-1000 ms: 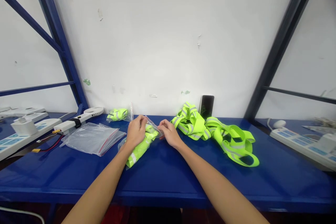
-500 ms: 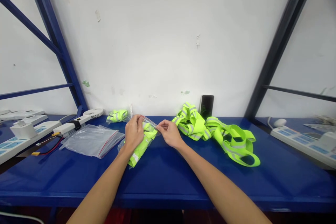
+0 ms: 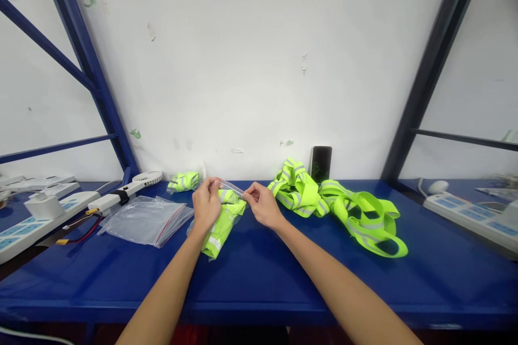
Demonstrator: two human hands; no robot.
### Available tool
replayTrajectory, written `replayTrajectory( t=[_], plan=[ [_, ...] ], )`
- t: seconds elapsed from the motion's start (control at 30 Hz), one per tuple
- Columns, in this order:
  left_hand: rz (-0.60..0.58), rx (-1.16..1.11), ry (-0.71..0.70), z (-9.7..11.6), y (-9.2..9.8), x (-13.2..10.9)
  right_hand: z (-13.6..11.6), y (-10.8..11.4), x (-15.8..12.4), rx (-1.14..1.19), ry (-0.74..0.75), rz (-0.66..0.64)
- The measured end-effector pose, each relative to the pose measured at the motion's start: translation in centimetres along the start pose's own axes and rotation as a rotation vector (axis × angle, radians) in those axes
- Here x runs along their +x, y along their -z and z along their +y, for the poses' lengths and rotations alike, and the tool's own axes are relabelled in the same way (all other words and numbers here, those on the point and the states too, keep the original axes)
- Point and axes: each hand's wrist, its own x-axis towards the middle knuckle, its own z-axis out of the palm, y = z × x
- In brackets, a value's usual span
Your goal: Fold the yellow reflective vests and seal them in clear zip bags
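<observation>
A clear zip bag (image 3: 231, 187) with a folded neon-yellow reflective strap (image 3: 223, 224) inside is stretched between my hands, just over the blue table. My left hand (image 3: 206, 204) pinches the bag's top edge at its left end. At the right end of that same edge, the thumb and fingers of my right hand (image 3: 261, 204) are closed on the plastic. The strap hangs down below the edge, its grey bands showing through the film. My left hand partly covers the bag's left side.
Left of my hands lie flat clear zip bags (image 3: 143, 221) and a bagged strap (image 3: 183, 181). Loose neon straps (image 3: 360, 213) are heaped on the right, before a phone (image 3: 321, 163) against the wall. A small white fan (image 3: 148, 178) and power strips (image 3: 52, 221) sit far left.
My hands keep their pinch on the bag's edge, and the bag's lower part has swung slightly to the right. The whole view has shifted a little.
</observation>
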Motion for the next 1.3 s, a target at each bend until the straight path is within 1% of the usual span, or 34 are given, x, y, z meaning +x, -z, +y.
replayTrajectory(
  t=[0.1,0.17,0.2,0.27,0.33,0.4,0.47,0.5,0.53,0.57,0.6,0.63,0.67,0.7,0.77,0.87,0.93,1.0,1.07,1.1,1.13,1.23,1.27,1.3],
  plan=[
    [-0.026,-0.209,0.130,-1.1,-0.7,0.5,-0.1,0.6,0.3,0.103,-0.027,-0.032],
    [-0.051,-0.319,0.184,-1.8,-1.3,0.6,-0.1,0.9,0.3,0.125,-0.037,-0.030],
    [-0.064,-0.334,0.195,-2.0,-1.5,0.7,-0.1,1.0,0.3,0.110,-0.036,-0.023],
    [-0.095,-0.287,0.185,-2.0,-1.6,0.8,0.0,1.2,0.2,0.020,-0.008,-0.012],
    [-0.176,-0.164,0.115,-1.4,-1.2,1.3,0.0,1.4,0.0,-0.107,0.056,-0.017],
    [-0.320,-0.007,-0.036,-0.2,-0.6,2.2,-0.1,1.6,-0.2,-0.199,0.128,-0.042],
    [-0.499,0.131,-0.237,1.4,0.0,3.5,-0.3,1.7,-0.3,-0.235,0.176,-0.070],
    [-0.608,0.183,-0.318,2.3,0.2,4.2,-0.5,1.7,-0.4,-0.245,0.192,-0.080],
    [-0.737,0.224,-0.368,3.1,0.5,4.8,-0.7,1.7,-0.5,-0.254,0.206,-0.088],
    [-0.875,0.258,-0.381,3.9,0.7,5.4,-0.9,1.6,-0.5,-0.258,0.218,-0.096],
    [-0.990,0.283,-0.369,4.4,0.9,5.9,-1.1,1.5,-0.6,-0.256,0.229,-0.105],
    [-1.082,0.294,-0.341,4.8,1.1,6.2,-1.2,1.3,-0.7,-0.247,0.236,-0.116],
    [-1.142,0.296,-0.305,5.0,1.4,6.5,-1.3,1.2,-0.8,-0.227,0.236,-0.129],
    [-1.173,0.290,-0.269,5.0,1.6,6.6,-1.4,1.0,-0.9,-0.194,0.227,-0.145],
    [-1.193,0.260,-0.217,4.5,2.1,6.4,-1.2,0.7,-0.9,-0.102,0.182,-0.179],
    [-1.171,0.164,-0.197,2.8,2.5,5.3,-0.6,0.8,-0.6,0.037,0.022,-0.246],
    [-1.146,0.049,-0.166,1.5,2.3,4.1,-0.2,1.1,-0.2,0.091,-0.130,-0.324],
    [-1.101,-0.059,-0.087,0.2,1.8,3.0,0.1,1.6,0.1,0.121,-0.266,-0.406],
    [-1.055,-0.133,-0.026,-0.8,1.2,2.1,0.4,2.0,0.1,0.132,-0.331,-0.449],
    [-1.063,-0.157,-0.007,-1.1,1.0,1.9,0.5,2.1,0.1,0.130,-0.333,-0.463],
    [-1.099,-0.166,0.009,-1.3,0.9,1.7,0.5,2.2,0.0,0.121,-0.320,-0.480],
    [-1.294,-0.176,0.105,-1.5,1.1,1.4,0.5,2.0,-0.4,0.062,-0.252,-0.569],
    [-1.345,-0.188,0.145,-1.5,1.3,1.3,0.4,1.9,-0.6,0.048,-0.233,-0.599],
    [-1.369,-0.208,0.177,-1.5,1.5,1.2,0.3,1.9,-0.7,0.041,-0.219,-0.615]
  ],
)
